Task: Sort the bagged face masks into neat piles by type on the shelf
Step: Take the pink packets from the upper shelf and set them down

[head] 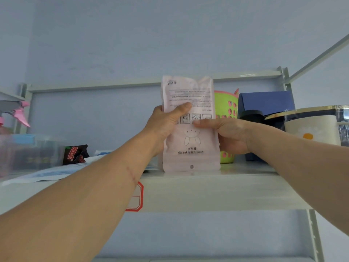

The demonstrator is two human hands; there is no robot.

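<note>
In the middle of the frame, the left hand [162, 123] and the right hand [229, 136] are both gripping a pink mask bag [190, 148], thumbs on its front, and it is standing upside down on the white shelf [207, 191], beside a green basket [225, 106].

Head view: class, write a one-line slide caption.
Both hands, left hand and right hand, hold a pink mask bag upright on the shelf.

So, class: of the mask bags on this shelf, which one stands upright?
The pink bag, held on end by both hands; the blue-and-white bags and black packet lie down.
</note>
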